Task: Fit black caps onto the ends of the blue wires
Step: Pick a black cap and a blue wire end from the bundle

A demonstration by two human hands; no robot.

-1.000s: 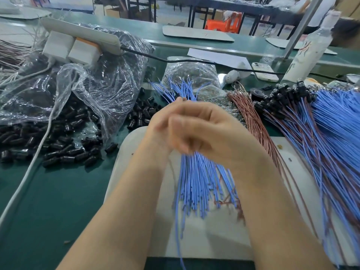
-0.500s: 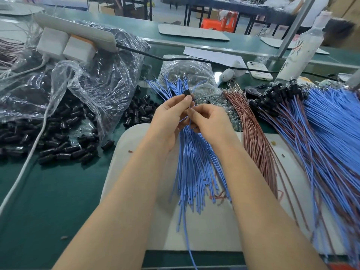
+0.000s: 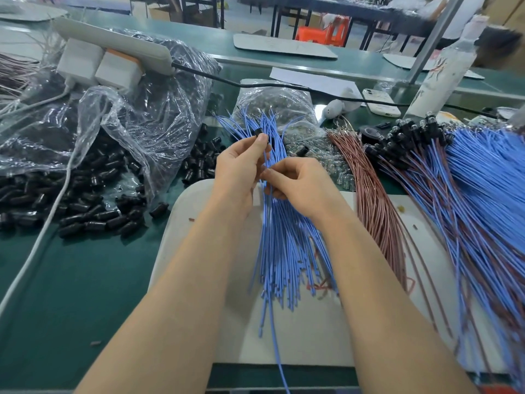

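Looking down from the head camera, you have your left hand (image 3: 241, 163) pinching one black cap (image 3: 259, 132) at its fingertips. Your right hand (image 3: 301, 186) pinches a strand from the blue wires (image 3: 284, 245), which lie fanned across the white board (image 3: 199, 223). The cap is likely light, smooth and easily dropped, so grip its sides and keep the mouth clear. The wire looks thin and limp, so hold it close to the tip or it may buckle.

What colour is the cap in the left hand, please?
The cap is black, clearest in head view.
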